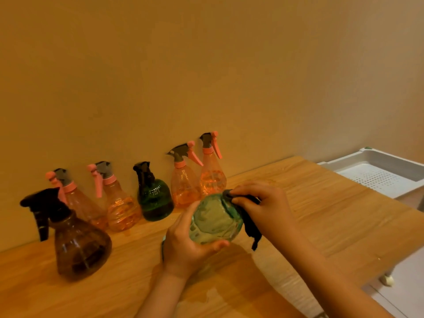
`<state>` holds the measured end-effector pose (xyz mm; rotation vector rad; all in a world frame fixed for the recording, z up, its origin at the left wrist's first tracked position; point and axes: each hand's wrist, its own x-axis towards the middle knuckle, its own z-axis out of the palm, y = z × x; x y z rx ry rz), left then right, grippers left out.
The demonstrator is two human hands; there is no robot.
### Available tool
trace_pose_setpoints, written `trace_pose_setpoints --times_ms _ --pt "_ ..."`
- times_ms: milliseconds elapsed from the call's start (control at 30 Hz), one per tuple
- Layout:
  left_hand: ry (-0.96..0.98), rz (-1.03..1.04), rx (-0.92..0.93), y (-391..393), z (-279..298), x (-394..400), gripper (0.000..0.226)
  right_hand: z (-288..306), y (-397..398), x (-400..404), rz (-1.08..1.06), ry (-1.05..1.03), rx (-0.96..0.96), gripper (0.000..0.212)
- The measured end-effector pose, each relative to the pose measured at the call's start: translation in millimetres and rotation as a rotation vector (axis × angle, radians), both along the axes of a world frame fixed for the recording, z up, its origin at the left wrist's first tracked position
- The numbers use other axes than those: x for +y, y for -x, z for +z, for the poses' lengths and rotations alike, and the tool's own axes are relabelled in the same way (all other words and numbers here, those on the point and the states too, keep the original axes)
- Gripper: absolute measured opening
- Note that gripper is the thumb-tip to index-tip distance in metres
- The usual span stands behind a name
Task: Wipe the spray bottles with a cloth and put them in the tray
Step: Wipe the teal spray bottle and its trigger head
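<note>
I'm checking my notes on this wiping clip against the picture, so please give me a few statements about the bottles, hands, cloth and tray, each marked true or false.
1. The left hand holds a light green bottle. True.
2. The right hand presses a white cloth on it. False: the cloth is dark.
3. The white tray already holds two bottles. False: no bottle shows in it.
4. Four orange bottles with pink triggers stand along the wall. True.
5. The brown bottle lies on its side. False: it stands upright on the wooden table.
</note>
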<state>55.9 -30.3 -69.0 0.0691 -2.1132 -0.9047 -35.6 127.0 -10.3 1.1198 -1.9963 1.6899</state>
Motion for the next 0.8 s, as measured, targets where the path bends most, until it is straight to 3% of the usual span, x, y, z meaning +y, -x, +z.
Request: trace_pose_setpoints --times_ms 167,367,533,633,800 --pt "-0.006 0.003 0.03 -2 0 -4 0.096 -2 -22 6 0.138 0.027 0.032 0.024" --pt "0.105 -0.002 0.022 0 0 5 0.093 -12 -1 8 -0.042 -0.003 0.003 0.035" --pt "0.146 0.012 0.037 -2 -1 3 0.094 -16 -18 7 0.037 0.058 0.057 0.026" --pt "0.168 0.038 0.061 -2 0 0 0.093 -32 -19 17 0.034 0.085 0.079 0.032" --pt "0.203 0.027 0.04 1 0 8 0.092 -28 4 10 -0.009 0.059 -0.066 0.049"
